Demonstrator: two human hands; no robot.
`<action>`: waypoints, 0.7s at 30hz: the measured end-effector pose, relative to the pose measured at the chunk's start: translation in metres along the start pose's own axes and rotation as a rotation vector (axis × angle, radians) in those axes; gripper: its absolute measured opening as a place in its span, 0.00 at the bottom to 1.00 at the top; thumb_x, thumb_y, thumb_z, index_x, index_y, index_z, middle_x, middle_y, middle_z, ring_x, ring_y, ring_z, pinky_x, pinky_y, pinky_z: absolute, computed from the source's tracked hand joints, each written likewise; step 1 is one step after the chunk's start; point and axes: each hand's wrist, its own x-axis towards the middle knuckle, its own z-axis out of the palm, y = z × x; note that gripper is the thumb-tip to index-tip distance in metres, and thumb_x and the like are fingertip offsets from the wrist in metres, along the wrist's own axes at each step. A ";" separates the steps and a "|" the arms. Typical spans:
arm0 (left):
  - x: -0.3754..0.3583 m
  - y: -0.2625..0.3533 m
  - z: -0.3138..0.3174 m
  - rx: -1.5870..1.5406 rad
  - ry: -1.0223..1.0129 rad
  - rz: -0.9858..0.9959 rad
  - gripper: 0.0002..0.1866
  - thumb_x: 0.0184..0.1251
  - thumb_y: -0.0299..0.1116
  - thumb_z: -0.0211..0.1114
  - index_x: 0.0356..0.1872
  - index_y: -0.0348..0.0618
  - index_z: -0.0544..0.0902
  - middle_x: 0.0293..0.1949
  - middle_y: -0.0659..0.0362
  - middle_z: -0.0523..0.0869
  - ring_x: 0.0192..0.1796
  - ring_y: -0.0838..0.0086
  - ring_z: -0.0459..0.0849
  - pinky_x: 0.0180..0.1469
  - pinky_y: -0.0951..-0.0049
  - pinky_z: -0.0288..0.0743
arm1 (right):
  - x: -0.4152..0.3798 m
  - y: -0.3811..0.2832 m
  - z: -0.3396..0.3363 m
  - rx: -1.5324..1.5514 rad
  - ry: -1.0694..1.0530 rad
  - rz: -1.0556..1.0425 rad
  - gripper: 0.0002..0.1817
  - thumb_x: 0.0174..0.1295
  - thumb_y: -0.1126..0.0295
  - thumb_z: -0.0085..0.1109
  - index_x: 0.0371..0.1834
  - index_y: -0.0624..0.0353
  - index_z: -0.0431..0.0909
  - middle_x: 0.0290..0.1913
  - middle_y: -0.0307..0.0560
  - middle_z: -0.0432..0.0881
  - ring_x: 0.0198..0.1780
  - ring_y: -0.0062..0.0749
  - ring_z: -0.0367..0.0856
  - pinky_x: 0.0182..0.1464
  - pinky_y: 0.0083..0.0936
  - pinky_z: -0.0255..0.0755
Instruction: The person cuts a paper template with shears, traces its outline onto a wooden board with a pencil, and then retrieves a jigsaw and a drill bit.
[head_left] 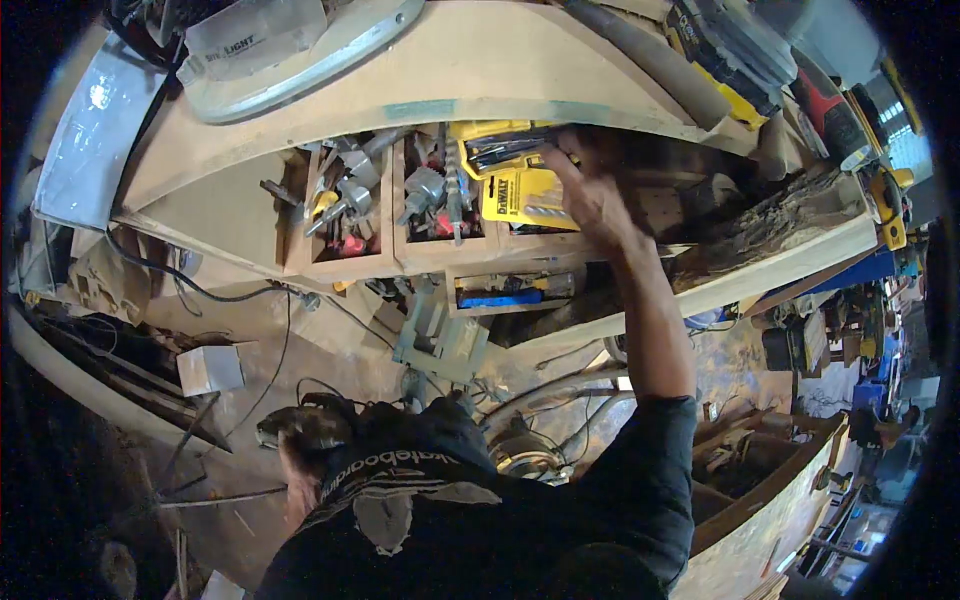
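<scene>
My right hand reaches into the open wooden drawer. Its thumb side is against the right edge of the yellow drill bit packs, and its other fingers are smeared and lost in shadow. The DeWalt drill bit pack lies below another yellow pack with dark contents. Left of them, drawer compartments hold metal hole cutters, a chuck-like metal part and a long masonry drill bit. At lower left, my left hand is closed around a dark, scuffed object whose kind I cannot make out.
A plywood top overhangs the drawer. A blue-handled tool lies in a front tray. Below are a grey-green metal bracket, cables and a small white box. An open wooden box stands at lower right.
</scene>
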 end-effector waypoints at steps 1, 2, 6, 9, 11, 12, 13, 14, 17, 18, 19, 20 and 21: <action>-0.003 0.000 0.002 -0.035 0.076 -0.011 0.30 0.65 0.58 0.65 0.61 0.50 0.82 0.59 0.53 0.85 0.62 0.53 0.82 0.68 0.44 0.73 | -0.001 0.001 0.003 0.128 -0.014 0.106 0.20 0.78 0.59 0.49 0.65 0.56 0.80 0.69 0.59 0.78 0.72 0.57 0.72 0.75 0.42 0.64; -0.006 0.001 0.004 -0.032 0.080 -0.012 0.30 0.65 0.58 0.65 0.61 0.50 0.82 0.59 0.53 0.85 0.62 0.53 0.82 0.68 0.44 0.73 | -0.002 0.003 0.007 0.255 -0.015 0.214 0.20 0.78 0.60 0.49 0.65 0.56 0.80 0.69 0.59 0.78 0.72 0.57 0.72 0.75 0.42 0.64; -0.011 0.003 0.015 0.005 0.083 -0.006 0.29 0.66 0.57 0.63 0.60 0.50 0.82 0.58 0.54 0.86 0.61 0.52 0.82 0.68 0.44 0.74 | 0.001 0.023 0.009 -0.161 0.183 -0.271 0.12 0.67 0.77 0.60 0.52 0.58 0.86 0.48 0.55 0.84 0.52 0.53 0.81 0.53 0.41 0.76; -0.010 0.004 0.013 -0.001 0.108 -0.025 0.28 0.67 0.56 0.62 0.61 0.50 0.82 0.58 0.54 0.86 0.61 0.51 0.82 0.68 0.43 0.73 | 0.001 0.023 0.010 -0.204 0.186 -0.302 0.12 0.66 0.75 0.60 0.51 0.58 0.86 0.44 0.53 0.83 0.49 0.52 0.81 0.49 0.41 0.75; -0.010 0.003 0.009 -0.010 0.102 -0.030 0.28 0.68 0.56 0.61 0.61 0.50 0.82 0.58 0.54 0.86 0.62 0.51 0.82 0.69 0.43 0.72 | 0.003 0.026 0.014 -0.188 0.261 -0.355 0.12 0.66 0.75 0.60 0.50 0.57 0.86 0.42 0.53 0.83 0.48 0.51 0.81 0.47 0.41 0.75; -0.011 0.002 0.006 -0.035 0.098 -0.035 0.27 0.68 0.55 0.60 0.61 0.49 0.82 0.58 0.54 0.86 0.61 0.51 0.82 0.69 0.43 0.72 | 0.005 0.028 0.016 -0.131 0.240 -0.327 0.13 0.66 0.74 0.59 0.52 0.57 0.86 0.44 0.54 0.84 0.50 0.51 0.82 0.49 0.40 0.76; -0.013 0.000 0.004 -0.062 0.096 -0.039 0.27 0.68 0.54 0.60 0.61 0.49 0.82 0.58 0.54 0.86 0.61 0.51 0.82 0.69 0.43 0.72 | 0.007 0.029 0.018 -0.074 0.217 -0.300 0.14 0.66 0.74 0.59 0.54 0.56 0.86 0.47 0.55 0.85 0.52 0.52 0.82 0.52 0.39 0.77; -0.016 -0.002 0.006 -0.071 0.102 -0.036 0.27 0.68 0.54 0.60 0.61 0.49 0.82 0.58 0.54 0.86 0.61 0.51 0.82 0.69 0.43 0.72 | 0.004 0.026 0.019 -0.070 0.211 -0.308 0.14 0.66 0.74 0.59 0.54 0.56 0.86 0.47 0.55 0.85 0.52 0.52 0.82 0.52 0.39 0.77; -0.017 -0.004 0.013 -0.116 0.185 -0.020 0.26 0.67 0.50 0.61 0.61 0.49 0.82 0.57 0.54 0.87 0.60 0.52 0.83 0.69 0.43 0.72 | 0.003 0.034 0.009 -0.030 0.125 -0.242 0.16 0.66 0.74 0.58 0.56 0.56 0.85 0.49 0.56 0.85 0.53 0.52 0.83 0.54 0.39 0.77; -0.016 -0.005 0.011 -0.149 0.168 -0.024 0.25 0.66 0.49 0.61 0.60 0.48 0.82 0.56 0.53 0.87 0.59 0.53 0.83 0.69 0.43 0.72 | 0.003 0.039 0.006 -0.016 0.094 -0.210 0.17 0.66 0.74 0.58 0.57 0.56 0.85 0.50 0.56 0.85 0.54 0.52 0.83 0.55 0.39 0.77; -0.016 -0.006 0.006 -0.184 0.154 -0.020 0.24 0.66 0.47 0.62 0.59 0.48 0.82 0.54 0.53 0.87 0.58 0.53 0.84 0.69 0.43 0.73 | 0.003 0.046 0.002 0.001 0.063 -0.169 0.18 0.66 0.74 0.57 0.58 0.56 0.84 0.51 0.57 0.85 0.54 0.52 0.83 0.55 0.39 0.77; -0.019 -0.008 0.000 -0.203 0.179 0.001 0.24 0.66 0.47 0.62 0.59 0.48 0.82 0.54 0.53 0.87 0.58 0.53 0.84 0.69 0.43 0.73 | 0.004 0.053 -0.001 0.015 0.031 -0.137 0.18 0.66 0.74 0.57 0.58 0.56 0.84 0.51 0.57 0.85 0.55 0.52 0.83 0.56 0.39 0.77; -0.022 -0.012 -0.007 -0.179 0.194 0.032 0.23 0.65 0.46 0.62 0.59 0.48 0.82 0.54 0.53 0.87 0.59 0.53 0.84 0.69 0.43 0.72 | 0.006 0.060 -0.004 0.025 0.002 -0.103 0.19 0.66 0.74 0.57 0.59 0.56 0.84 0.52 0.58 0.85 0.56 0.52 0.83 0.57 0.39 0.77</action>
